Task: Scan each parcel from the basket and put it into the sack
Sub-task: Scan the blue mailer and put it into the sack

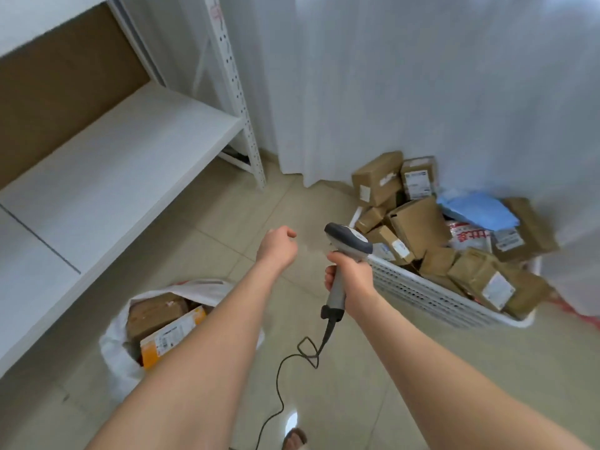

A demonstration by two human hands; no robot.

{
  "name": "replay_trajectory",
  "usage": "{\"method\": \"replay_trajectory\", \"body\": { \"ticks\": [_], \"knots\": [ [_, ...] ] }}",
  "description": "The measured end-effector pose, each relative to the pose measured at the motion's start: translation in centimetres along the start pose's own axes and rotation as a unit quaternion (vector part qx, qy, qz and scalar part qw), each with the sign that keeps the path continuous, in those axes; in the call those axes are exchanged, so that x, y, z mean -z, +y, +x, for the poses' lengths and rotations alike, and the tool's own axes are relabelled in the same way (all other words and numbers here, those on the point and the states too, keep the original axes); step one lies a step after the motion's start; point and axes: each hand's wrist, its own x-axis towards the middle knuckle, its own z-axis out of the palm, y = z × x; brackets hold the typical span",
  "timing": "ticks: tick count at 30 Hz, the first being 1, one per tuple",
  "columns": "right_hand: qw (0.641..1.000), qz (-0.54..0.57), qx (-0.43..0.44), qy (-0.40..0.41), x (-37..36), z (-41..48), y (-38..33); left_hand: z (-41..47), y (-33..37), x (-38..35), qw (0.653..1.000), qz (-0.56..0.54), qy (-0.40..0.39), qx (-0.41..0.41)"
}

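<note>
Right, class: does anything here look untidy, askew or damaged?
The basket is overfilled: parcels lie tilted in a heap above its rim, and one box leans out over the near corner. The cable from the scanner trails in loops across the floor.

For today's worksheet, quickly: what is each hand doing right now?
Left hand: open, fingers loosely curled, holding nothing.
Right hand: closed around the scanner handle.
</note>
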Motion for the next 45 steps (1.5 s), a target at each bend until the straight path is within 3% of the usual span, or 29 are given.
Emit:
{"method": "replay_trajectory", "body": {
  "ticks": [13, 19, 31, 41, 45],
  "knots": [
    [0.990, 0.126, -0.002, 0.059, 29.7, 0.7, -10.8, -8.4, 26.1, -19.2, 0.996, 0.031, -0.057, -0.066],
    [0.982, 0.159, 0.000, 0.103, 39.2, 2.6, -15.6, -9.5, 34.4, -25.8, 0.990, 0.051, -0.088, -0.101],
    [0.981, 0.124, -0.028, 0.143, 45.6, 16.9, -22.2, 2.8, 40.8, -35.9, 0.935, 0.272, -0.157, -0.167],
    [0.979, 0.114, -0.076, 0.148, 46.4, 28.7, -23.3, 13.1, 40.7, -44.3, 0.820, 0.497, -0.209, -0.192],
    [0.981, 0.102, -0.081, 0.145, 47.6, 30.6, -23.4, 14.1, 40.9, -45.7, 0.813, 0.507, -0.228, -0.175]
  ]
}}
